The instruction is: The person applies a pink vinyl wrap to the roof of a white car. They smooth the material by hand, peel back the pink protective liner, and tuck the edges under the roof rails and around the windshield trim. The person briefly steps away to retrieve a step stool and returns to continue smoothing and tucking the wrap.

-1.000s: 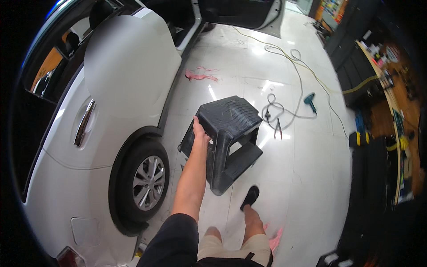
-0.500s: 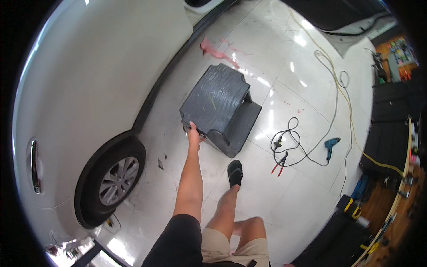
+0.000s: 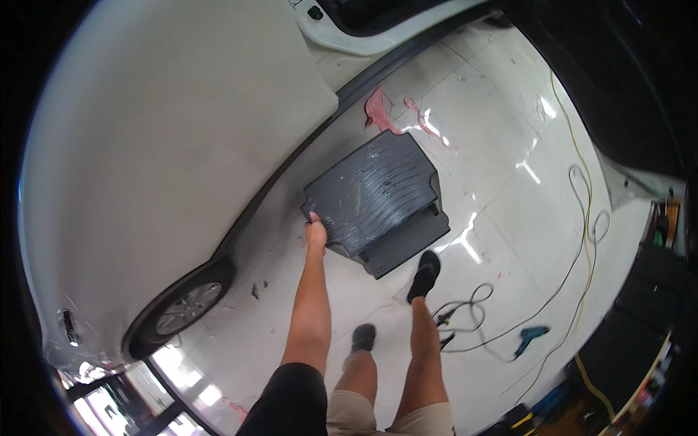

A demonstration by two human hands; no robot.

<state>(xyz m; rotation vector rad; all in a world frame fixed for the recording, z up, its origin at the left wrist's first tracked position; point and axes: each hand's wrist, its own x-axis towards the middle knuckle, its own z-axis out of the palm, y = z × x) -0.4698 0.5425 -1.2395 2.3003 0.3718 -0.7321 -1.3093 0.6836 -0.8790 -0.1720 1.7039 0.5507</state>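
Observation:
My left hand (image 3: 315, 236) is closed on the near left corner of a dark grey plastic step stool (image 3: 374, 192), thumb on top and fingers curled under the edge. The stool has a wide, scuffed upper tread and a lower step (image 3: 408, 243) on its right side. It is beside the white car's sill, and whether its feet touch the floor I cannot tell. My right hand is out of view.
The white car (image 3: 182, 123) with its wheel (image 3: 190, 305) fills the left. Pink scraps (image 3: 378, 110) lie beyond the stool. To the right are a teal corded power tool (image 3: 531, 338), looped cables (image 3: 574, 283) and black cabinets (image 3: 647, 291). My shoes (image 3: 424, 275) are close to the stool.
I have stepped forward along the car, and the stool has moved along with my left hand, turning slightly. Both my feet now show. The power tool and cables sit lower in view.

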